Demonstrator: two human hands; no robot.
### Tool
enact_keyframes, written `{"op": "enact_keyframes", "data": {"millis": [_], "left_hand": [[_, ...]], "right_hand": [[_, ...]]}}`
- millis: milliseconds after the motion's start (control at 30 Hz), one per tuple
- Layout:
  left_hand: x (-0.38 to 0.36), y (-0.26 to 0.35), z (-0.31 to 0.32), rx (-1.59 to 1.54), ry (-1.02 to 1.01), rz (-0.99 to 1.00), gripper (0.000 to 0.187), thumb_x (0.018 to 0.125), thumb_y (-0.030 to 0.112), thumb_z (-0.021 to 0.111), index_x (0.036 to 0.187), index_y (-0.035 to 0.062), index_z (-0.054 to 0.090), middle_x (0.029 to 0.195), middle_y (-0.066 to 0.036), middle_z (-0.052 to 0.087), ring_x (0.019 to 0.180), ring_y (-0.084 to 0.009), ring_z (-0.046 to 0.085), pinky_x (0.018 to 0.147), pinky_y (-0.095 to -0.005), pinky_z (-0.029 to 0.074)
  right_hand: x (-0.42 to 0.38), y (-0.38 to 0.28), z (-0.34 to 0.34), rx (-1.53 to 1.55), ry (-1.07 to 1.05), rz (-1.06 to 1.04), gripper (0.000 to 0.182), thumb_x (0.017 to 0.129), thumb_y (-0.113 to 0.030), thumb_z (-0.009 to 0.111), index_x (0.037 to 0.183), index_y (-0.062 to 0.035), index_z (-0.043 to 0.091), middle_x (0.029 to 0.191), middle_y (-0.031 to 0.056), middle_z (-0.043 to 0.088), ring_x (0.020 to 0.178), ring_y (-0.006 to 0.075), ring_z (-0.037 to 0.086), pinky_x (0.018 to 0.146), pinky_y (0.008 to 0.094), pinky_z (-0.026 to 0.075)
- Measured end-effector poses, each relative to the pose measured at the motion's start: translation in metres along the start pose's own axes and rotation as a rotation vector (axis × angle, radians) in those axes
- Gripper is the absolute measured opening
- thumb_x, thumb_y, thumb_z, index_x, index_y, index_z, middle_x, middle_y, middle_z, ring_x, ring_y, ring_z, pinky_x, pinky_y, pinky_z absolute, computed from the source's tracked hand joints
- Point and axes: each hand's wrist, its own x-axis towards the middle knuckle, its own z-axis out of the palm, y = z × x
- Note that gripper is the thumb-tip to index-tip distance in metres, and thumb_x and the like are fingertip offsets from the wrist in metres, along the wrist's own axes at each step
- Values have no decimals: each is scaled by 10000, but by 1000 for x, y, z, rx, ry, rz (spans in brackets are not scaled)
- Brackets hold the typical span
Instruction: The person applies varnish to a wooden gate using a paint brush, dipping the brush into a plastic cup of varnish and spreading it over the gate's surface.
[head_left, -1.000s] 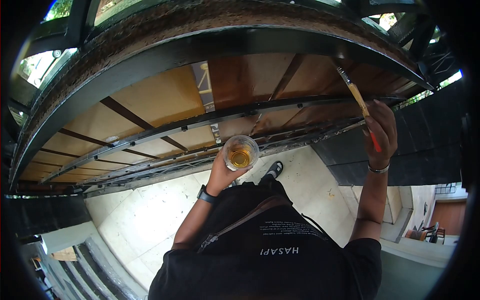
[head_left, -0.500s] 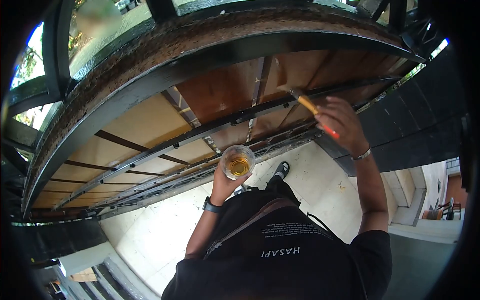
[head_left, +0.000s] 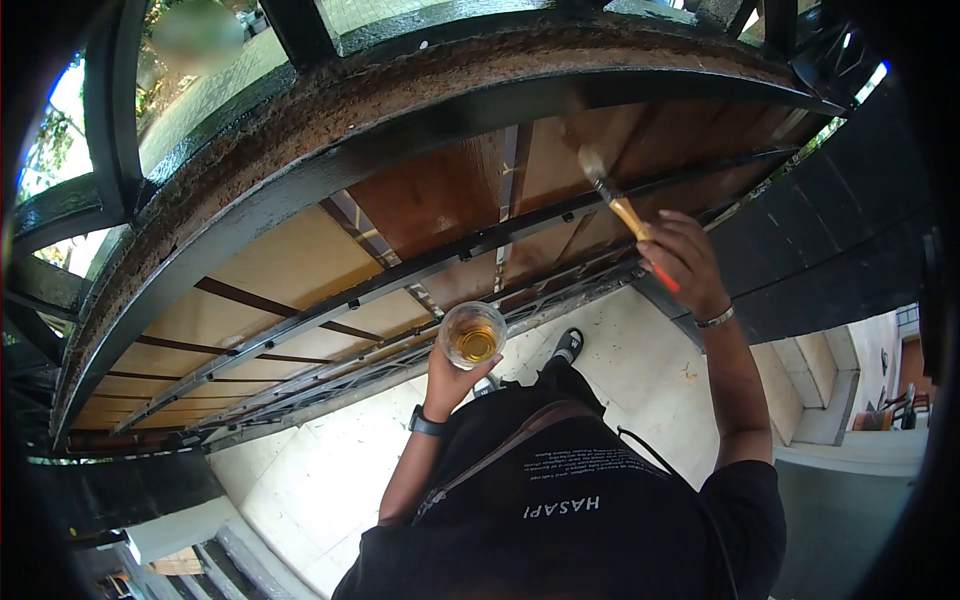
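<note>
My right hand (head_left: 682, 262) grips a paintbrush (head_left: 628, 214) by its wooden, red-ended handle. The pale bristles lie against a light brown wood panel (head_left: 555, 165) of the gate. In my left hand (head_left: 452, 378) is a clear plastic cup (head_left: 473, 336) with amber liquid at the bottom, held upright near my waist. Left of the brush, a darker reddish-brown panel (head_left: 430, 200) looks glossy. Masking tape and dark strips line the joints between panels.
A black metal frame (head_left: 330, 170) with a rusty top ledge (head_left: 230, 165) curves over the panels. Unstained pale panels (head_left: 290, 260) stretch to the left. Pale floor tiles (head_left: 300, 490) lie below, and a black panel (head_left: 800, 250) stands at the right.
The brush has moved slightly up the light panel, its bristles now showing more clearly. The left hand and cup have shifted only a little with the camera view.
</note>
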Motion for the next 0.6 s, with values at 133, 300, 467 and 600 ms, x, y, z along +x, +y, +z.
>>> {"op": "enact_keyframes", "data": {"millis": [133, 300, 467, 600], "left_hand": [[0, -1, 1, -30, -3, -4, 787, 731, 83, 864, 1375, -25, 425, 1297, -142, 571, 1218, -225, 558, 1058, -362, 429], [2, 2, 2, -31, -34, -17, 772, 731, 81, 863, 1368, -17, 438, 1288, -138, 577, 1210, -219, 561, 1052, -362, 432], [0, 1, -1, -16, -19, 1, 766, 732, 81, 862, 1366, -17, 441, 1282, -136, 582, 1199, -219, 569, 1049, -363, 436], [-5, -12, -1, 0, 9, 1, 765, 725, 98, 869, 1356, -27, 454, 1265, -143, 600, 1181, -221, 587, 1031, -360, 455]], "right_hand": [[-11, 2, 3, 67, -126, 17, 385, 726, -131, 822, 1077, -115, 664, 1092, 64, 668, 1052, 261, 640, 977, 442, 543], [7, 20, -11, 25, -100, 32, 393, 728, -133, 822, 1087, -105, 664, 1092, 63, 679, 1035, 265, 650, 976, 450, 538], [27, 35, -45, -141, 114, -32, 360, 750, -111, 806, 1078, -78, 660, 1069, 109, 689, 984, 277, 672, 941, 483, 552], [21, 25, -36, -107, 235, -9, 353, 742, -103, 814, 1061, -82, 664, 1065, 120, 683, 976, 287, 674, 928, 486, 559]]}}
